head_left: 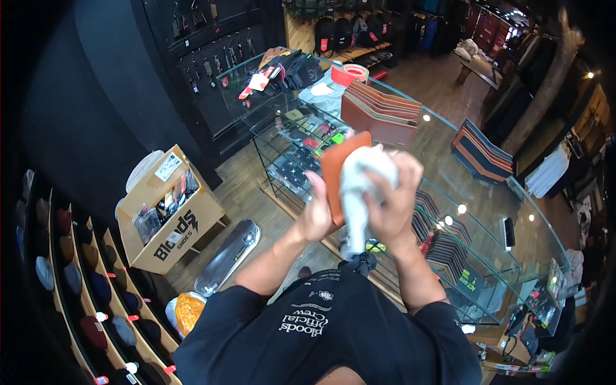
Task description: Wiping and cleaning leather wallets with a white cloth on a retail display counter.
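My left hand (314, 210) grips a tan leather wallet (332, 168), holding it upright in front of my chest, with the thumb along its near side. My right hand (396, 205) is closed around a white cloth (369, 168) pressed against the wallet's right face. The cloth hangs down below the fingers, and its edges are smeared by motion. Beyond my hands, a row of brown and dark wallets (382, 112) stands on the glass counter (443, 157). Farther right stands another row of wallets (481, 153).
A black-backed brush (508, 234) lies at the counter's right. Red tape rolls (351, 73) and dark packaged goods (298, 69) sit at its far left. On the floor are an open cardboard box (170, 215) and a skateboard (228, 255). Cap shelves (83, 276) line the left.
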`<state>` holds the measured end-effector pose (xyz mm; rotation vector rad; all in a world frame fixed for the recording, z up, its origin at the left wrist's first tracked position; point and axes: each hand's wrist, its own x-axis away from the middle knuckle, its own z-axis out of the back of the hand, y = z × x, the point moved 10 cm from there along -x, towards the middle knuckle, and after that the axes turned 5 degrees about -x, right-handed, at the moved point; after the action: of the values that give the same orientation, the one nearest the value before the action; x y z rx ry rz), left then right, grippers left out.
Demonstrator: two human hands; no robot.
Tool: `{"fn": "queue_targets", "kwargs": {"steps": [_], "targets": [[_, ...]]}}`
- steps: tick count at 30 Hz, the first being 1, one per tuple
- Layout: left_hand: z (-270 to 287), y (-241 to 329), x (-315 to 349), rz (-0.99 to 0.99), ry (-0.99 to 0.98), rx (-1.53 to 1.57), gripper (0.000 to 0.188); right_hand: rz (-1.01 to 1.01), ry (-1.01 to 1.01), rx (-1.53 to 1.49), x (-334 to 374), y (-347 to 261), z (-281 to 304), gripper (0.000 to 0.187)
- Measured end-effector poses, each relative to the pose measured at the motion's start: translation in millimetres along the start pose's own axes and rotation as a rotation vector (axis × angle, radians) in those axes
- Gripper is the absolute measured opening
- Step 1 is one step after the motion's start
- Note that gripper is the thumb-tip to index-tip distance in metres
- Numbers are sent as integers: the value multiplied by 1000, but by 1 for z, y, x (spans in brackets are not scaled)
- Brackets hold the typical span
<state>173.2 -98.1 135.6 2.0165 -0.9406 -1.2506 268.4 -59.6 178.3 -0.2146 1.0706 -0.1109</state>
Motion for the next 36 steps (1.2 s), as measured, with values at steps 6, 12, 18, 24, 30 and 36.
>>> {"fn": "queue_targets", "kwargs": {"steps": [6, 12, 18, 24, 30, 36], "targets": [[10, -4, -7, 49, -73, 139, 89, 36, -11, -249, 2, -19, -21, 47], [24, -14, -6, 94, 26, 114, 85, -13, 14, -154, -4, -11, -29, 46], [32, -18, 7, 64, 102, -241, 81, -115, 189, -166, -24, 17, -15, 41], [53, 10, -21, 16, 229, 142, 91, -144, -25, -253, 14, 21, -37, 37], [91, 38, -47, -172, 203, 569, 92, -817, 3, -1058, 84, 71, -80, 25], [87, -6, -15, -37, 365, 164, 83, -960, 282, -1208, 68, 106, -75, 27]]}}
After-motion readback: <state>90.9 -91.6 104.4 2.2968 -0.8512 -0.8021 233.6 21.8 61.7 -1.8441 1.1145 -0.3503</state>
